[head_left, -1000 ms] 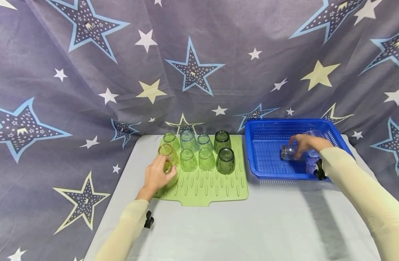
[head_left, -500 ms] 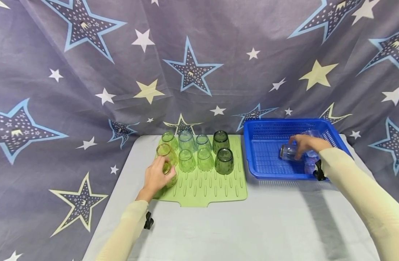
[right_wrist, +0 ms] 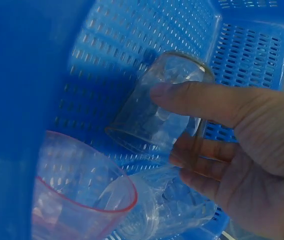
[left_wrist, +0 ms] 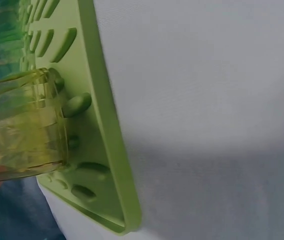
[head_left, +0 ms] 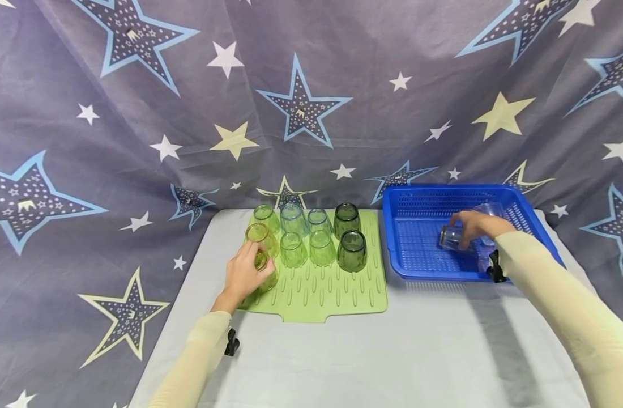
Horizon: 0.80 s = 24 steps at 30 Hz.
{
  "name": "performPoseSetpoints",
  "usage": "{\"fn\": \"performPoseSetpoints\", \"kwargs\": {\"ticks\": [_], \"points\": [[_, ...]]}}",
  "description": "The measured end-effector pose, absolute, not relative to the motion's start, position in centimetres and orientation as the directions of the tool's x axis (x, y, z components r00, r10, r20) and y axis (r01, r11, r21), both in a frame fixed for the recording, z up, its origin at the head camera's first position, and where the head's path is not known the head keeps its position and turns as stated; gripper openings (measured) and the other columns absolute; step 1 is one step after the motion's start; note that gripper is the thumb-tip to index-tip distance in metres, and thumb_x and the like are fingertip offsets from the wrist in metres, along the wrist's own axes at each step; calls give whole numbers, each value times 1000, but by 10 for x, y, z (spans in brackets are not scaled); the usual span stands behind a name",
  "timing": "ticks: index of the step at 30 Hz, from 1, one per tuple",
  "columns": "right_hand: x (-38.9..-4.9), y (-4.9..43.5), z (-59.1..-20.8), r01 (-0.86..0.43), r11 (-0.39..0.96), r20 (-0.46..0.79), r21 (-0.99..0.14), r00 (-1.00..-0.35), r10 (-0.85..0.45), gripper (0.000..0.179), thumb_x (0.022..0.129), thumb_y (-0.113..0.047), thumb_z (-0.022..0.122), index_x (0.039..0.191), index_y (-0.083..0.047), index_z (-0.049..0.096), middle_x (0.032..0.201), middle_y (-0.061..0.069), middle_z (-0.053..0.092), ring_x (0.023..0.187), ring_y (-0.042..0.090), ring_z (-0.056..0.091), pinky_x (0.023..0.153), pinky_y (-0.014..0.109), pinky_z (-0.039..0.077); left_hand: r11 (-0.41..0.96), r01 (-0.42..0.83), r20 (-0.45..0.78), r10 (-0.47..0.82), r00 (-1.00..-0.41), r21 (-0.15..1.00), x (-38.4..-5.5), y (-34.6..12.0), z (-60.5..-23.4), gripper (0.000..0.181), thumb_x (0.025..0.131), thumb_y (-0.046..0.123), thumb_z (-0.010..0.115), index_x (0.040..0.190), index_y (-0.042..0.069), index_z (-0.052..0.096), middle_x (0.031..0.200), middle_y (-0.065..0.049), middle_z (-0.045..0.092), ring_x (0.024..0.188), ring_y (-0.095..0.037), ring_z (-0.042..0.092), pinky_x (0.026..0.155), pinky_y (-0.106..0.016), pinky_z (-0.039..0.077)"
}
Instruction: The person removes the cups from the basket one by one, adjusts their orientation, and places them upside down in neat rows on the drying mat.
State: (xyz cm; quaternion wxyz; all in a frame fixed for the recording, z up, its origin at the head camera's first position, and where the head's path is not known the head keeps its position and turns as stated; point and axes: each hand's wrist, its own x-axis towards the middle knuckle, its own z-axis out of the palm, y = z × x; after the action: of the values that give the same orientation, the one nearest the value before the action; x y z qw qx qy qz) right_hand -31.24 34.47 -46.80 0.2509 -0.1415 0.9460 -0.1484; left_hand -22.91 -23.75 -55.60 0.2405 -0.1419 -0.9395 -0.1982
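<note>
Left of centre in the head view, a yellow-tinted glass tumbler (head_left: pixel 269 280) is on or just over the left part of a light-green ribbed mat (head_left: pixel 337 299) on the white-covered worktop (head_left: pixel 393 357); the ridges probably let water and air pass beneath. Behind it and to its right, 8 tinted glass tumblers (head_left: pixel 322 249) stand in 2 rows, seemingly to save space. At the right of the frame, a clear glass tumbler (head_left: pixel 449 238) is held on its side inside a blue perforated plastic basket (head_left: pixel 413 243), whose walls presumably stop round pieces rolling away. The left hand (head_left: pixel 244 273) clamps the yellow tumbler from above, thumb and fingers spread by its width. The right hand (head_left: pixel 478 223) grips the clear one, thumb along one side, fingers around the other; whether the tumbler touches the basket floor, I cannot tell.
</note>
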Motion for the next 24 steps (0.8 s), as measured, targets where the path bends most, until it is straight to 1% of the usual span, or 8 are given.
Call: {"fn": "performPoseSetpoints", "kwargs": {"ticks": [6,13,16,24], "points": [[-314,339,-468,-182,919,-438,-349,-836,-332,69,62,-2,85,123,11,55,114,33,60,101,42,59,88,54,55,879,348,476,165,-864,326,-227,-236,-551,26,81,29,72,100,15,62,95,-3,59,77,-21,57,55,-41,50],[-314,335,-468,-115,932,-501,-344,-817,-286,76,68,-3,86,133,13,49,129,40,52,111,48,57,94,58,53,886,332,458,160,-874,324,-228,-236,-552,25,81,28,72,99,15,61,96,-3,59,82,-23,58,57,-43,53],[-313,334,-468,-120,934,-496,-336,-821,-283,76,68,-3,86,133,13,49,130,40,52,112,48,58,95,58,53,887,331,462,159,-872,321,-227,-236,-552,25,81,28,72,99,15,61,97,-4,60,85,-25,60,58,-45,53],[-311,333,-467,-147,935,-483,-323,-824,-296,74,65,-3,84,129,15,51,122,38,56,107,45,59,92,55,55,894,315,447,152,-882,318,-226,-235,-550,26,81,28,73,100,15,61,101,-5,59,89,-27,61,61,-46,54]]}}
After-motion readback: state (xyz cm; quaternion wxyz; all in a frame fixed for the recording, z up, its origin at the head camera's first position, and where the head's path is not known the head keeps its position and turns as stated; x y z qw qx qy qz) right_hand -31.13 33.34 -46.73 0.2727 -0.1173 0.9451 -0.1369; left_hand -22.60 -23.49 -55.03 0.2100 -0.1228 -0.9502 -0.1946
